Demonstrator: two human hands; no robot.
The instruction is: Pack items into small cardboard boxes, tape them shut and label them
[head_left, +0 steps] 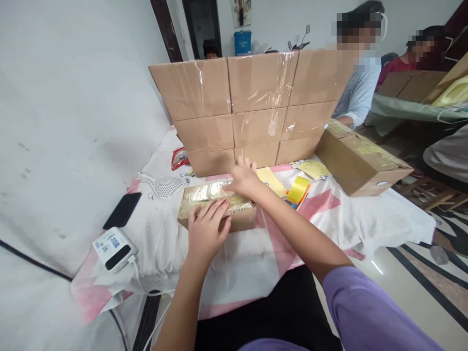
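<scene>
A small cardboard box (242, 222) lies on the cloth-covered table in front of me, its top covered with shiny clear tape and some yellowish material. My left hand (208, 224) rests on the top and near edge of this box, fingers stretched out and slightly spread. Over the far right part of the box is my right hand (243, 178), somewhat blurred, with its thumb low near the tape and its fingers raised apart from it. I see nothing held in it. A row of small holes runs along the box top between the hands.
Behind the box stands a tall panel of taped cardboard (258, 87). A long carton (365, 161) sits at the right. Yellow cut-outs (313, 169), a yellow strip (298, 189), a white perforated scoop (166, 187), a black phone (122, 210) and a white device (114, 248) lie around. People sit beyond.
</scene>
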